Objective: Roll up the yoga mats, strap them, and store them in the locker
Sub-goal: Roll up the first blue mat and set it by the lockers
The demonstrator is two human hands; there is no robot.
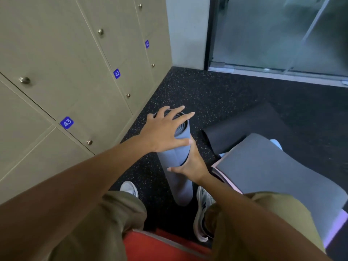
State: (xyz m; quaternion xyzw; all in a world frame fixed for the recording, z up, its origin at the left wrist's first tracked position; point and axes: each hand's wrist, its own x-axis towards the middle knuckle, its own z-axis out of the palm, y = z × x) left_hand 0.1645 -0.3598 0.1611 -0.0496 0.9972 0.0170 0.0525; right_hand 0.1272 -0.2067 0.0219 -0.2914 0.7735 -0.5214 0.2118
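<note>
A: What is the thing at the centre of the frame?

B: A rolled blue-grey yoga mat [176, 157], a smooth matte cylinder standing on end on the floor [188, 91], its spiral layers showing at the top. Its long axis runs close to vertical, the top leaning slightly toward the upper part of the frame, the foot set between two pale shoes [202, 213].

A: And the hands?

B: The left hand [163, 129] lies over the top end, fingers spread and straight, palm pressing down. The right hand [190, 164] cups the side of the roll lower down, fingers bent round it, grasping the mat.

A: The floor?

B: Black rubber, grainy, flecked with pale specks.

A: Anything else nearby?

B: At the right, flat mats [263, 166] lie overlapped: a dark grey one on top with a pink edge under it, and a black one behind, its near end curling up. Lockers [66, 63] fill the upper left, flat beige doors with round metal knobs and blue square number tags reading 41, 42, 43. A frosted glass panel [273, 34] in a dark frame sits upper right.
</note>
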